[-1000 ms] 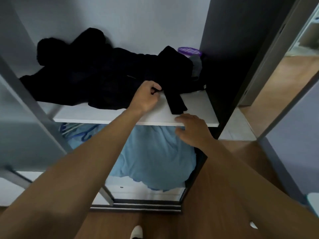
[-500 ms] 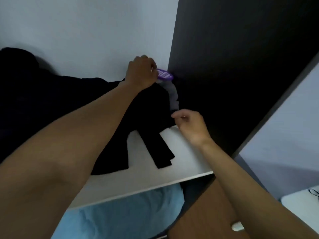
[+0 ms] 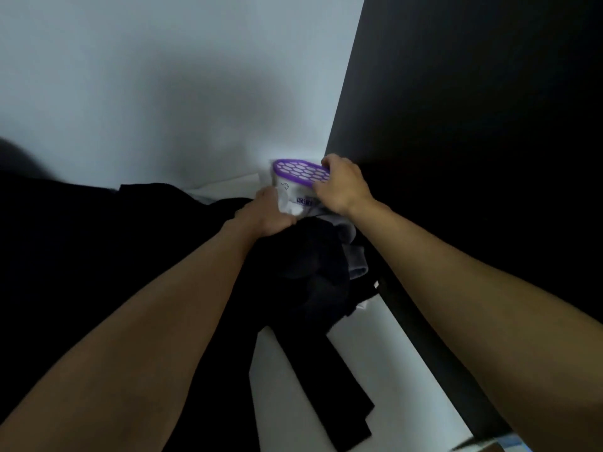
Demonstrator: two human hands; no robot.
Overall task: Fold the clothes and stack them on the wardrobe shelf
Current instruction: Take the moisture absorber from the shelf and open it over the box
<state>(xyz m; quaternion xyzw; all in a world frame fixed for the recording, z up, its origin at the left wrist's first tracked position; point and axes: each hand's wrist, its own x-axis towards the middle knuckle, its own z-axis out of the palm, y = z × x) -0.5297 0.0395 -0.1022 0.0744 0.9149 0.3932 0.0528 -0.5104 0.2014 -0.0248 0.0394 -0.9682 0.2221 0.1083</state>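
The left hand and right hand grip the tub at the shelf's back right corner, clothes heaped just beneath them.

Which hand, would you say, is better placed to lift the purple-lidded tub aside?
Probably right: the right hand grips the tub by its purple lid, while the left hand sits lower, against the black clothes.

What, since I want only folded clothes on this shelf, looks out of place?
A purple-lidded plastic container is tilted in the back right corner, held by the left hand and right hand; it is no garment. The black clothes beside it lie heaped, unfolded.
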